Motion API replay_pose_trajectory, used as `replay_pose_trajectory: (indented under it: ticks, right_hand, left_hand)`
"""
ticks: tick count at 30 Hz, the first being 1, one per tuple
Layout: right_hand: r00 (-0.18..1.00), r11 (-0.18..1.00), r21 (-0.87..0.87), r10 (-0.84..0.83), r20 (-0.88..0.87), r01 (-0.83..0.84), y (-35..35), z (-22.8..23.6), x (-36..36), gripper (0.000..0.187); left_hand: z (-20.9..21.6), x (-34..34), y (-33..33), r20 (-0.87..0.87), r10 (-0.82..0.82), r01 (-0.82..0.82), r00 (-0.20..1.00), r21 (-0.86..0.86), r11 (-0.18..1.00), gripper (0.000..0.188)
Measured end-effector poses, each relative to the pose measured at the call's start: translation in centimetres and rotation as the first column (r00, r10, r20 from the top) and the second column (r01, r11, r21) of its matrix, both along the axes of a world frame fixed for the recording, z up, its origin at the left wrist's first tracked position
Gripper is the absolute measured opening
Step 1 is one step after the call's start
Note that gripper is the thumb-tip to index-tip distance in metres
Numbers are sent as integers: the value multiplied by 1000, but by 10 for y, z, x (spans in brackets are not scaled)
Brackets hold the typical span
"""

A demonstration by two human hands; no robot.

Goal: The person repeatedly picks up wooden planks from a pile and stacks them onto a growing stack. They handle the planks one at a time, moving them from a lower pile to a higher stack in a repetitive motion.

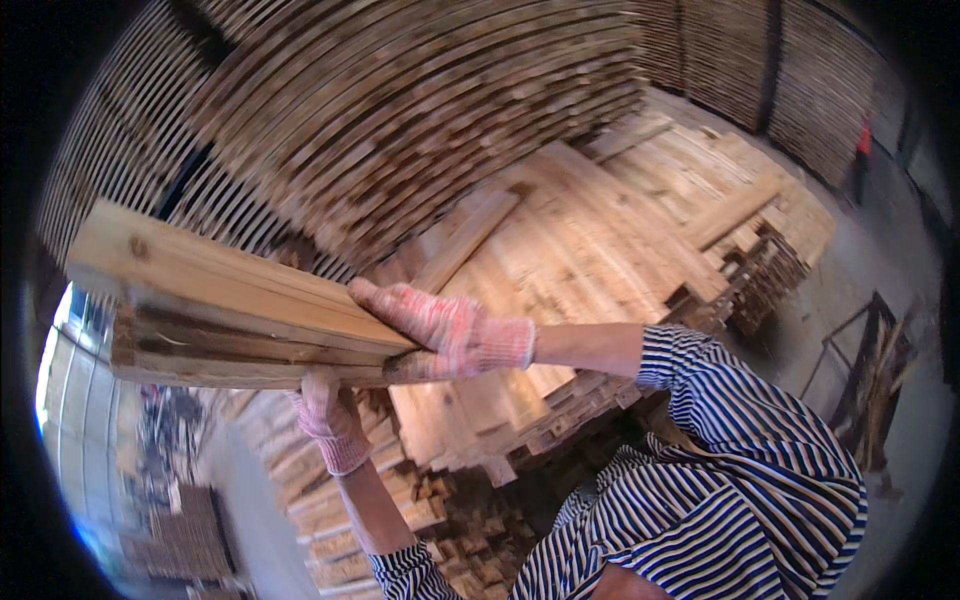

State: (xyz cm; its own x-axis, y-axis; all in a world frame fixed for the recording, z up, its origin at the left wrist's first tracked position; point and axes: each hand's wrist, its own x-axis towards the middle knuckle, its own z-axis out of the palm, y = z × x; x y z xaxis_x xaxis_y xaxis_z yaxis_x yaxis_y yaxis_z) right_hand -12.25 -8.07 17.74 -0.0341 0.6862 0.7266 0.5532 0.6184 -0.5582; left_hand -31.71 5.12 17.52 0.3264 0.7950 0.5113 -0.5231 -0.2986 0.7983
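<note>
A few wooden boards (235, 280), pressed together lengthwise, are held up in the left half of the head view. My right hand (450, 330), in a pink and white knitted glove, is closed round their near end, thumb side on top. From below, my left hand (332, 425), in a similar glove, grips the lower edge; its fingertips are partly hidden behind the wood. The boards point away to the left. Beyond and below my right arm is a low stack of planks (570, 240) with a flat top and uneven ends.
A tall pile of layered boards (430, 100) rises behind the low stack. Loose planks (465, 240) lie across its top. More short boards (345, 520) are piled at the lower left. To the right, a dark metal frame with wood strips (870, 390) stands on the grey floor (790, 340).
</note>
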Motion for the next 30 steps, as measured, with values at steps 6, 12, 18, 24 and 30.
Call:
replay_pose_trajectory:
  ticks: [6,12,18,24,30]
  right_hand:
    - [966,958,-228,-213,-147,176,-30,3,82,103]
    - [807,740,-433,-589,-49,514,-119,-55,214,99]
    - [542,87,-703,-705,457,706,-177,-84,363,74]
    - [617,346,-560,-668,416,753,-187,-152,394,60]
    - [653,291,-705,-688,316,647,-182,-96,358,81]
  left_hand:
    - [66,133,-22,-207,-292,256,934,-183,949,80]
    - [-22,266,-89,-26,-513,471,858,-357,807,82]
    - [-118,344,-115,115,-393,363,912,-671,647,37]
    - [-120,404,-130,0,-454,349,891,-639,686,48]
    - [-118,459,-139,35,-548,387,836,-746,543,55]
